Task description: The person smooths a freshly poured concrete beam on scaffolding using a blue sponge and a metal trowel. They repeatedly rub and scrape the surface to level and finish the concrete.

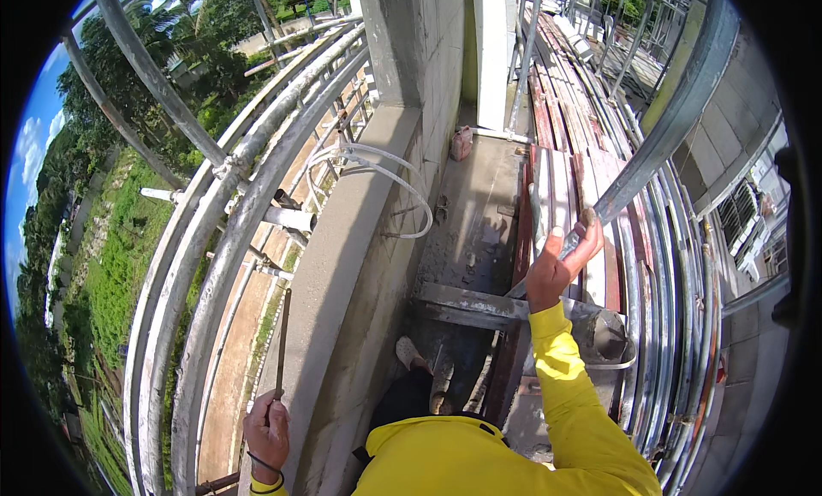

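My left hand (267,432), at the lower left, is closed on a thin brown rod (283,342) that stands up along the outer edge of the concrete ledge (336,265). My right hand (561,261) grips a grey metal post (651,128) that runs diagonally from the upper right. Below that hand a grey horizontal bar (467,301) crosses the walkway, and beside my forearm sits a metal container (610,340) with grey material in it. A white hose (409,175) loops over the ledge ahead of my left hand.
Scaffold pipes (210,265) line the left edge, with greenery (120,282) below. Long stacked planks and tubes (582,102) lie on the right. The narrow walkway (475,222) holds debris and a pink bag (462,143). A concrete column (390,42) rises ahead.
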Motion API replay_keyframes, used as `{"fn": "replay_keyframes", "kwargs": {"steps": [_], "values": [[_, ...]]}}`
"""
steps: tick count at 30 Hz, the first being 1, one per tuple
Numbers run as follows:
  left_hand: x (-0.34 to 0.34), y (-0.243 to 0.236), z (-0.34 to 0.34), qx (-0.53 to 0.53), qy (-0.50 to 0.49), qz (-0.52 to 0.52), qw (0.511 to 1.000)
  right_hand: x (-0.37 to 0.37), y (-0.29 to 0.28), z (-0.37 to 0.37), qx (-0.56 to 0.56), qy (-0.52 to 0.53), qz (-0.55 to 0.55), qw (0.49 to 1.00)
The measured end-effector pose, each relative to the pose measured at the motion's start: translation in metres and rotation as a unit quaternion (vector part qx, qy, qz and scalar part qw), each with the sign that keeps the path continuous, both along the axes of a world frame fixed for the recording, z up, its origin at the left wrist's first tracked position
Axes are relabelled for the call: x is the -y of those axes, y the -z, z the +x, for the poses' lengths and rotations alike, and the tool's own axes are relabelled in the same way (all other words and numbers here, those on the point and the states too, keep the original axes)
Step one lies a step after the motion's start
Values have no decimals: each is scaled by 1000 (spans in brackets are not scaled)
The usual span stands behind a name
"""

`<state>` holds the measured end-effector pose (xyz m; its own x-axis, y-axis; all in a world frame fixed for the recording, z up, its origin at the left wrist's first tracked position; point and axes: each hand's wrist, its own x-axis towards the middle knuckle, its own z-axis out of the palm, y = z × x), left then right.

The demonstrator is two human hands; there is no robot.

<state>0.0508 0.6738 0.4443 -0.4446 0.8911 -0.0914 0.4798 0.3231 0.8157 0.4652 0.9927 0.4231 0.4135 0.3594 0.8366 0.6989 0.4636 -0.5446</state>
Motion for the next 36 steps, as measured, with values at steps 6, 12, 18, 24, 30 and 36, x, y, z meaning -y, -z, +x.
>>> {"fn": "replay_keyframes", "kwargs": {"steps": [6, 12, 18, 24, 30, 36], "values": [[-160, -31, -2, 29, 232, 30, 972, 13, -32, -118, -15, -574, -334, 748], [-279, -87, 56, 169, 334, -17, 927, -5, -72, -165, -235, -609, -381, 655], [-362, -120, 48, 3, 343, 196, 919, -99, -155, -134, -336, -582, -231, 703], [-451, -145, -92, -340, -2, 368, 865, -258, -149, -58, -48, -409, -128, 902], [-530, -165, -256, -529, -267, 331, 734, -339, -46, -31, 201, -254, -367, 872], [-569, -172, -309, -482, -300, 286, 772, -418, 24, -49, 305, -288, -349, 838]]}}
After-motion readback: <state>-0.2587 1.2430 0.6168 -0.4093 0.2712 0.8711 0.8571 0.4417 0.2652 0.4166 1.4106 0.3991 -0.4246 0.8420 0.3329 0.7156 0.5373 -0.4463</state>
